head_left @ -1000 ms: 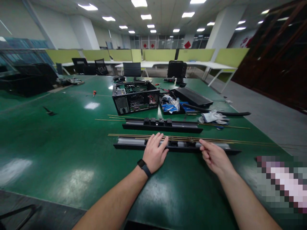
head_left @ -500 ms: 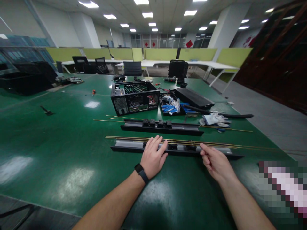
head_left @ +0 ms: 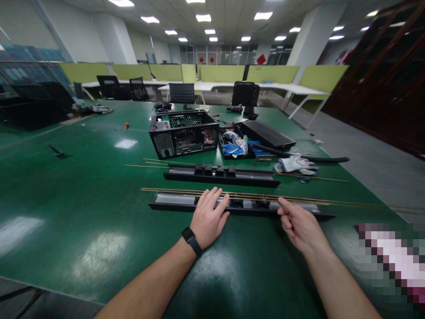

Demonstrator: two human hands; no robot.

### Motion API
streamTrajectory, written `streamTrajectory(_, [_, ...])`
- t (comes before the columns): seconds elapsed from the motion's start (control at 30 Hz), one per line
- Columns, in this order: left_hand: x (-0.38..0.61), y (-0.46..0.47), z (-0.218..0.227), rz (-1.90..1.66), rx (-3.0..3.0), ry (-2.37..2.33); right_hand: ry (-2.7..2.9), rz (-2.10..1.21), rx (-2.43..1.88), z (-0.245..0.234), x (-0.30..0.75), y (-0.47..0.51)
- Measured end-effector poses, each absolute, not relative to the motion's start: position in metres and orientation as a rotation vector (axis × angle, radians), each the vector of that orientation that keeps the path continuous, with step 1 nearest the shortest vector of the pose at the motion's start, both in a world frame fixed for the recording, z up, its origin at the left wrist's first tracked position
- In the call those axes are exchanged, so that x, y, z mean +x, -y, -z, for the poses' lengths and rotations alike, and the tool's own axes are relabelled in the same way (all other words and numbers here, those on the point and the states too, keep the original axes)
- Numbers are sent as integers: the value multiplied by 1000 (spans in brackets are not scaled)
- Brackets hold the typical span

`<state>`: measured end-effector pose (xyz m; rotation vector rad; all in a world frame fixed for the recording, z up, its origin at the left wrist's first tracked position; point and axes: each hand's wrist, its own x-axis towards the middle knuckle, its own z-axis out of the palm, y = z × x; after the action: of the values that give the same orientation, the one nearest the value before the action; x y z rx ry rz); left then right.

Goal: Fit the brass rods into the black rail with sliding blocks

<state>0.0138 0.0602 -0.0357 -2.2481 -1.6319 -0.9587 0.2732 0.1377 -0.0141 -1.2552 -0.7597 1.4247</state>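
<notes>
A single head-worn camera looks forward and down, close behind the left hand and right hand. Beyond them stretches the table.

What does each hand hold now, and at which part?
The left hand lies flat on the near black rail, left of its middle, holding nothing. The right hand touches a brass rod near its middle; a real grip cannot be told.

Inspection, my own limbs: left hand and right hand ungloved, both forearms bare. Black wristwatch, square face, dark band, on left wrist.
</notes>
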Motion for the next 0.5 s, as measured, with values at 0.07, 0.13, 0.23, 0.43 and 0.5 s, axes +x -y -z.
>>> streamTrajectory(0.07, [14,-60,36,954,-2247,1636,783,-1428,-1266,14,271,-136])
streamTrajectory(0.13, [14,-60,36,955,-2246,1639,804,-1445,-1275,15,268,-134])
streamTrajectory(0.23, [14,-60,37,955,-2245,1642,821,-1449,-1266,17,263,-133])
streamTrajectory(0.43, [14,-61,37,963,-2240,1637,814,-1498,-1257,18,262,-135])
streamTrajectory(0.5, [14,-61,37,968,-2238,1638,800,-1487,-1243,19,264,-135])
